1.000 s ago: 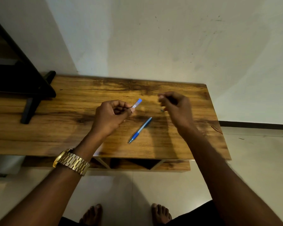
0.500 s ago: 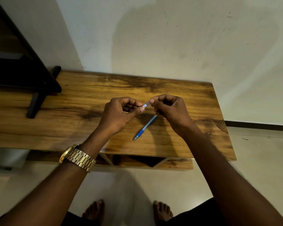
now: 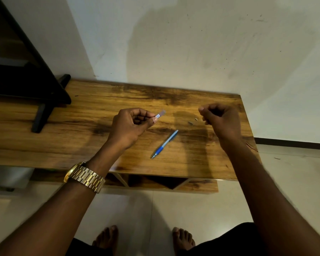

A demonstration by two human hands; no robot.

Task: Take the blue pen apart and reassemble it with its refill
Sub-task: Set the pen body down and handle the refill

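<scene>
A blue pen part with a blue grip and a pale barrel lies slanted on the wooden table, tip toward me. My left hand hovers above the table and pinches a short clear barrel piece that sticks out to the right. My right hand is held to the right of it with the fingers curled in; nothing shows between them. Two tiny pen parts lie on the table between my hands.
A black stand occupies the table's left end. The white wall runs right behind the table, and the table's right edge is close to my right hand. My bare feet are on the tiled floor below.
Half a second ago both hands met at the end of the clear barrel piece. My right hand has since pulled away to the right; the left still holds the piece.
</scene>
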